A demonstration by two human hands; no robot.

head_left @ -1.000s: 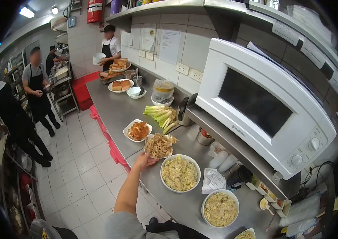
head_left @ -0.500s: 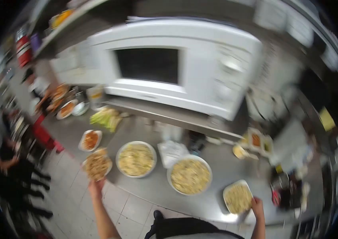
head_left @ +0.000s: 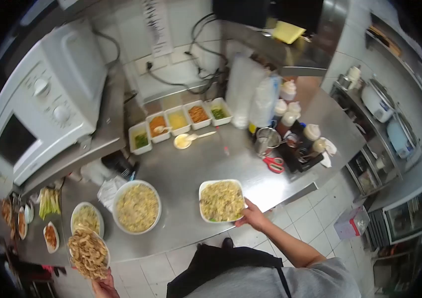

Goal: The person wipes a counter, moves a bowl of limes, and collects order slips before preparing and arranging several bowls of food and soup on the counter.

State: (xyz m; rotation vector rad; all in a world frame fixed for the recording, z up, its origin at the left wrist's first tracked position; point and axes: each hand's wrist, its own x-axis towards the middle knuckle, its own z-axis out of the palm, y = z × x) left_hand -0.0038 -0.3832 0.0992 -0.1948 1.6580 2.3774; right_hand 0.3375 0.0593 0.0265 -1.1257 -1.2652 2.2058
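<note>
My left hand [head_left: 104,285] grips the near edge of a white dish heaped with brown strips [head_left: 89,252], held over the counter's front edge. My right hand [head_left: 253,215] has its fingers closed on the right rim of a square white bowl of yellow food [head_left: 222,200]. Between them on the steel counter stands a round white bowl of similar yellow food [head_left: 137,206]. Another bowl of pale food [head_left: 86,218] is just behind the dish of strips, partly hidden by it.
Small tubs [head_left: 175,120] line the back, near a microwave [head_left: 47,94] on a raised shelf. Squeeze bottles [head_left: 290,117], red scissors [head_left: 274,164] and a metal cup [head_left: 267,140] stand at the right. Green leaves [head_left: 49,202] and a small dish [head_left: 51,237] are at the left.
The view has swung to the right, bringing the tubs and bottles into clear sight. Both hands still hold their dishes; the people at the far left have mostly left the view.
</note>
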